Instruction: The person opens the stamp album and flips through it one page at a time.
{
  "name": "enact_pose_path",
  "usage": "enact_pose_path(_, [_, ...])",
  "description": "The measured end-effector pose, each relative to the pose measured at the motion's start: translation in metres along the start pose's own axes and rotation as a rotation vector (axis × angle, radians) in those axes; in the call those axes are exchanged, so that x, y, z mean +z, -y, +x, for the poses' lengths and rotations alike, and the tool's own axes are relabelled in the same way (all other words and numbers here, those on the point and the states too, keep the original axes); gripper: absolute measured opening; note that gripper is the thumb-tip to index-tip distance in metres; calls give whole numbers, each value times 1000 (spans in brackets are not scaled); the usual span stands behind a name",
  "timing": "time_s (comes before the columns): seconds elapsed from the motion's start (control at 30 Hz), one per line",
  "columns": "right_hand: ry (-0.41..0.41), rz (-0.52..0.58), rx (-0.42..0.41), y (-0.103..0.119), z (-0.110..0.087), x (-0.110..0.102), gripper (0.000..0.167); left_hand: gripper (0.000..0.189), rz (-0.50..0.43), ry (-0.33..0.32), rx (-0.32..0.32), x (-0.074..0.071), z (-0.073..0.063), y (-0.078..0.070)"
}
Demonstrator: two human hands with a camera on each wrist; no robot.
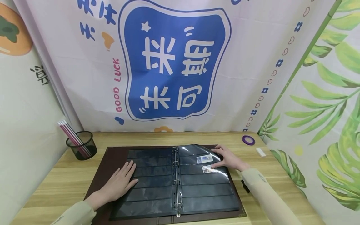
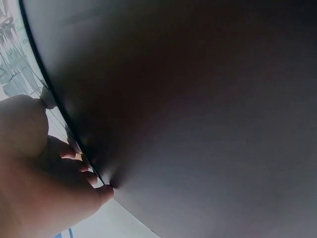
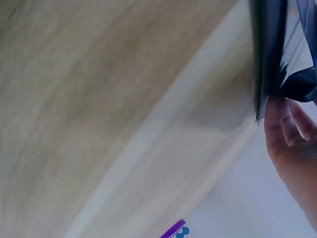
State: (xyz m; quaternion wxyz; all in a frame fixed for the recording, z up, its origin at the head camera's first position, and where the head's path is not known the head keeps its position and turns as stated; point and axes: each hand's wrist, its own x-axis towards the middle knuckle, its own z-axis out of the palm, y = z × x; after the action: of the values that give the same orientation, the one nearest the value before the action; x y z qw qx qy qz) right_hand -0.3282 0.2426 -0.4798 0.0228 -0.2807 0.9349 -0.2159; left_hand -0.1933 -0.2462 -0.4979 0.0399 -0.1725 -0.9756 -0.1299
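A stamp album with a dark brown cover (image 1: 105, 162) lies open on the table, black pocket pages held by metal rings (image 1: 176, 181). My left hand (image 1: 119, 182) rests with straight, spread fingers on the outer edge of the left page (image 1: 154, 178). At the upper right corner of the right page (image 1: 208, 189), my right hand (image 1: 226, 157) pinches the sheet, thumb on top, and that corner bows upward. Two small stamps show there: a bluish one (image 1: 204, 158) and a lower one (image 1: 207, 169) partly under the thumb. The right wrist view shows the fingers (image 3: 277, 124) against the page edges.
A black mesh cup (image 1: 92, 150) with several pencils (image 1: 74, 137) stands at the back left. Toward the back right lie a purple tape roll (image 1: 248, 140) and a small white block (image 1: 261, 152). A small black object (image 1: 245, 186) sits beside my right forearm. Printed cloth hangs behind the table.
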Motion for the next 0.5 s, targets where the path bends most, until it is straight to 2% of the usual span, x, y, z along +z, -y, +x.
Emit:
enact_pose_path(0.1, [5, 22, 55, 4, -1, -3, 91, 67, 1, 7, 0, 0, 0, 0])
enact_pose_path(0.3, [38, 53, 160, 15, 0, -8, 102, 67, -1, 9, -4, -3, 0, -1])
enact_pose_path(0.5, [-38, 70, 189, 24, 3, -11, 107, 68, -7, 31, -14, -2, 1, 0])
